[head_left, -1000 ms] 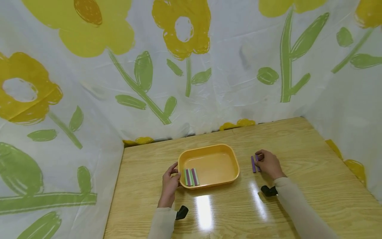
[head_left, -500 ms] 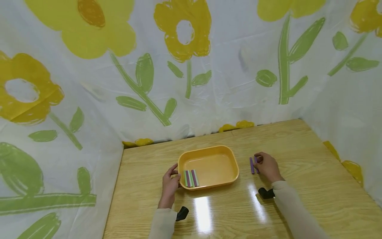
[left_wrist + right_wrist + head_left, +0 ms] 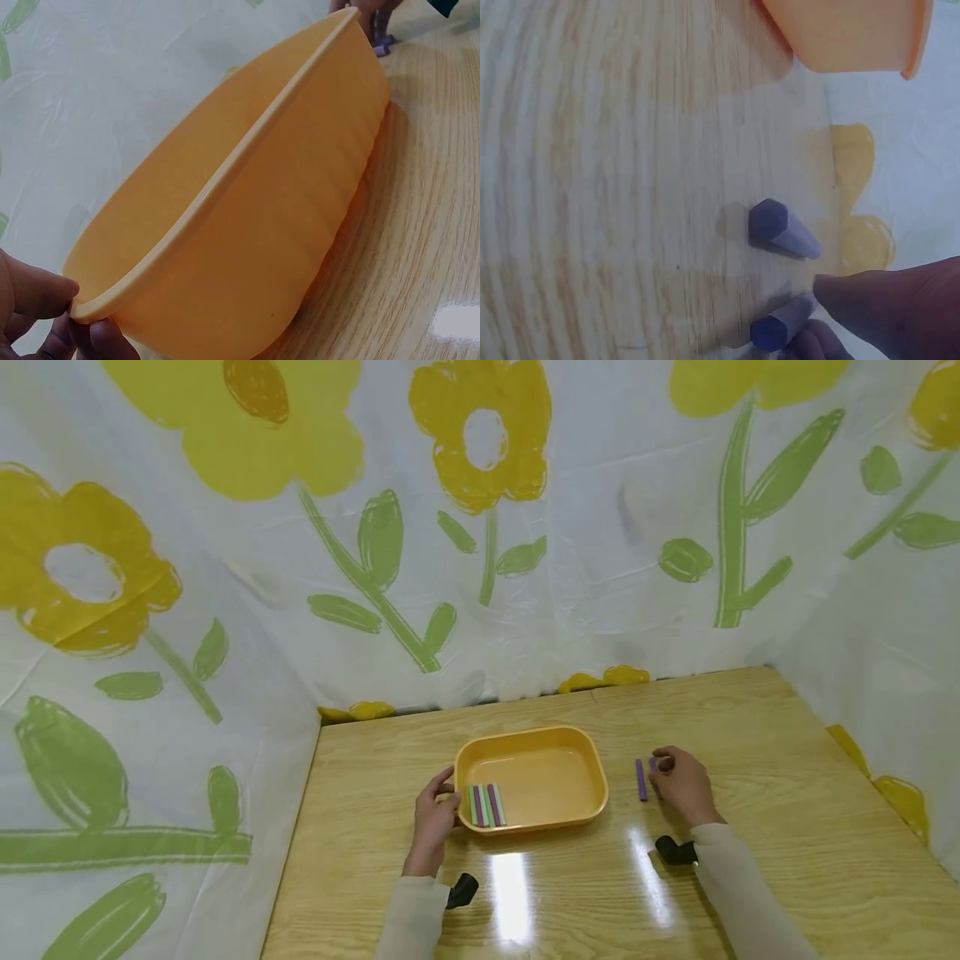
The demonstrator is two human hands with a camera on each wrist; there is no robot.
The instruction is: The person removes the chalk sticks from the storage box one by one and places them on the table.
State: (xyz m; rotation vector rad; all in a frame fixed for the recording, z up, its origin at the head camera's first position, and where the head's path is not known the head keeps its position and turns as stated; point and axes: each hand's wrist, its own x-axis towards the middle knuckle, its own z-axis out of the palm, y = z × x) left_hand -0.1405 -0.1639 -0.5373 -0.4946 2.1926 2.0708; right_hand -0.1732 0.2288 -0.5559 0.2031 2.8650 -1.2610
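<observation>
A yellow-orange plastic tray stands on the table, its left rim gripped by the left hand. In the left wrist view the thumb lies over the rim, with fingers beneath it. To the right of the tray, the right hand pinches a purple hexagonal stick between thumb and fingers, low over the tabletop. Beside it lies a second purple stick, untouched. Inside the tray, several green, purple and pale sticks lie side by side in the front left corner.
The wooden table meets a flower-printed white sheet at the back and both sides. Glare spots show on the wood in front of the tray. A black piece sits at the left wrist, another black piece at the right.
The head view has shifted a little, so everything sits slightly further right in it. Both hands keep nearly the same places at the tray and the purple stick.
</observation>
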